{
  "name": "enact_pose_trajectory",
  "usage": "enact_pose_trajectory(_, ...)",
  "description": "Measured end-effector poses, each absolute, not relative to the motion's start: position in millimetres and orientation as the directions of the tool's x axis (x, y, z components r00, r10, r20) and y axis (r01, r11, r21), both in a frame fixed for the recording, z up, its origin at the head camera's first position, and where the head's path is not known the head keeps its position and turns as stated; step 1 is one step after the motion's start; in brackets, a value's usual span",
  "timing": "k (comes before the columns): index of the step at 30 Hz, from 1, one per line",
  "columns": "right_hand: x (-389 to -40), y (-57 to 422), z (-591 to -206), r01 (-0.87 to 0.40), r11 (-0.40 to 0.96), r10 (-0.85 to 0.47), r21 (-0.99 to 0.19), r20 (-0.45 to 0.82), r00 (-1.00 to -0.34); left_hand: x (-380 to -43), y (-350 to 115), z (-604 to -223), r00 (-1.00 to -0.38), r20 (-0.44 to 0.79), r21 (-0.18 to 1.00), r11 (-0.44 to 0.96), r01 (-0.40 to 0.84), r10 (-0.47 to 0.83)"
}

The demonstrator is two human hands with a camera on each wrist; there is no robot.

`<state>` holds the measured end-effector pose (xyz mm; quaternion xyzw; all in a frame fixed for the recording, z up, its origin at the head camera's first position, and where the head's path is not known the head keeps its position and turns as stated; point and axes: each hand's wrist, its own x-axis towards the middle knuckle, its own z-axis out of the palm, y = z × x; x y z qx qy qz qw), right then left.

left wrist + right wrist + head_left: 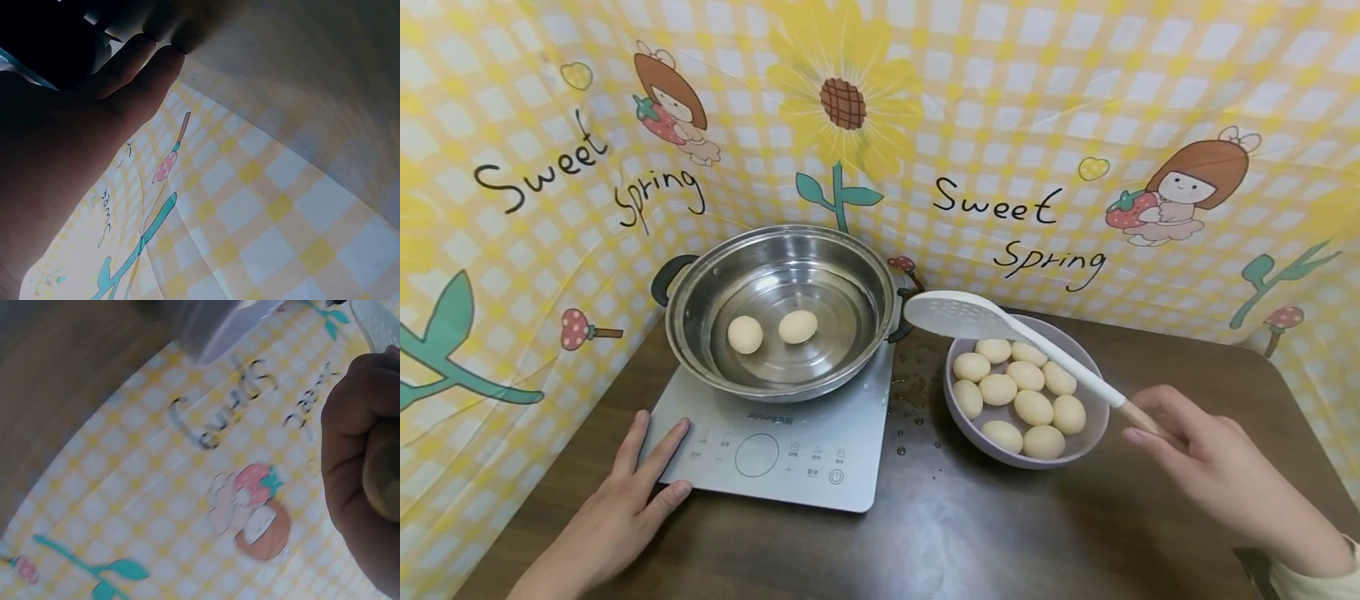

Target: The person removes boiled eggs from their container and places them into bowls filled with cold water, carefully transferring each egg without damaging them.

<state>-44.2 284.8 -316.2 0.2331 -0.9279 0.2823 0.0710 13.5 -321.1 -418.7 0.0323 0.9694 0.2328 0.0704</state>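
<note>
Curled round the wooden handle of a white slotted spoon [1037, 342], my right hand [1217, 467] is at the right. The spoon's perforated head hangs between the pot and a purple bowl [953, 408] holding several eggs [1033, 407]. Two eggs [745, 334] lie in water inside a steel pot [782, 387], which stands on a white induction cooker [722, 467]. My left hand [617, 508] rests with spread fingers at the cooker's front left corner. In the right wrist view, the fist [356, 444] wraps the handle's end.
Water drops [910, 429] lie on the dark wooden table [955, 542] between cooker and bowl. A yellow checked cloth [1000, 108] with printed flowers and figures covers the walls behind. The pot's black side handle [670, 279] sticks out to the left.
</note>
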Motion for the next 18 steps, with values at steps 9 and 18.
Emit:
enact_pose_trajectory(9, -71, 229, -293, -0.53, 0.69, -0.46, -0.493, 0.266, -0.847, 15, -320, -417, -0.988, -0.124, 0.446, 0.895, 0.025, 0.089)
enact_pose_trajectory(18, -96, 182, -282, -0.65, 0.645, -0.555, -0.402, 0.338, -0.76, 15, -321, -417, -0.989, -0.122, 0.445, 0.895, 0.023, 0.086)
